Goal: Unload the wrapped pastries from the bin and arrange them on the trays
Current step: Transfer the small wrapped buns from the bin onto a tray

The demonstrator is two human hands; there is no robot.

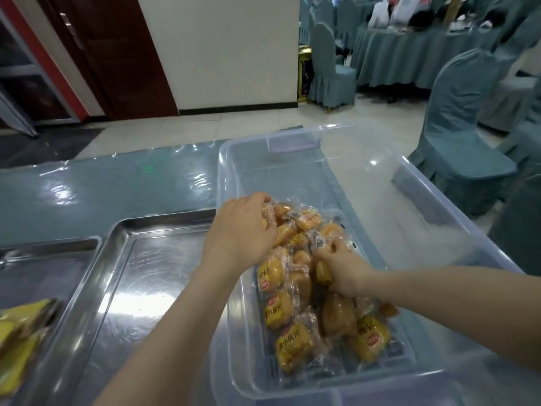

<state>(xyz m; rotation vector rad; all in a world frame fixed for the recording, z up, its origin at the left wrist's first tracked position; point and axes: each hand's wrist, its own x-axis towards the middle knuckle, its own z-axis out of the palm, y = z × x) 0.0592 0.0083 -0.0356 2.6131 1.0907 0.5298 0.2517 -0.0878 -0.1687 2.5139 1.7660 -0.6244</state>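
We see the left hand and the right hand each closed around wrapped pastries heaped in the near half of the clear plastic bin. Just left of the bin lies a bare steel tray; beside it, a second tray holds yellow packets.

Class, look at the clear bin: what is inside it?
The bin holds a pile of wrapped pastries, with the left hand and right hand in it. Lower pastries are covered.
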